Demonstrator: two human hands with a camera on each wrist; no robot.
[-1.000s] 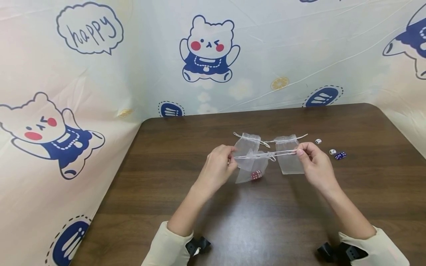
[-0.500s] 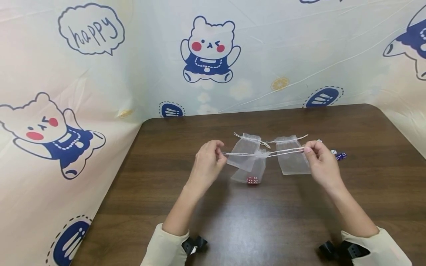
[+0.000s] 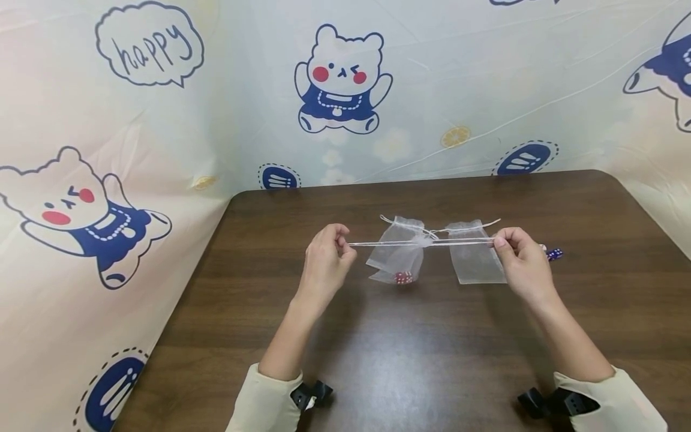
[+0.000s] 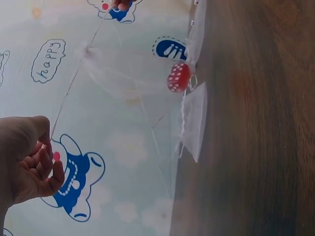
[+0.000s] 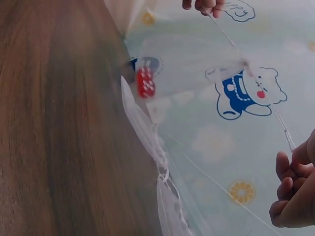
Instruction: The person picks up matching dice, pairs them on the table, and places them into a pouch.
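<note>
My left hand [image 3: 324, 264] and right hand [image 3: 523, 264] each pinch one end of a white drawstring [image 3: 461, 241]. The string is stretched taut between them, above the table. From its middle hangs a sheer white drawstring pouch [image 5: 192, 64], its neck gathered tight. Red dice with white dots [image 3: 403, 278] sit at the bottom of this pouch; how many cannot be told. Behind it, a second sheer pouch [image 3: 406, 224] lies on the table, partly covered. A third pouch [image 3: 476, 264] lies flat to the right, near my right hand.
Blue dice [image 3: 554, 254] lie on the brown wooden table [image 3: 432, 366], just beyond my right hand, which partly hides a white die. A cloth printed with cartoon bears [image 3: 340, 78] stands behind the table and along its left side.
My left hand has moved left and slightly up, my right hand slightly right. The drawstring has lengthened and straightened, the pouch neck has gathered, and the red dice have lifted.
</note>
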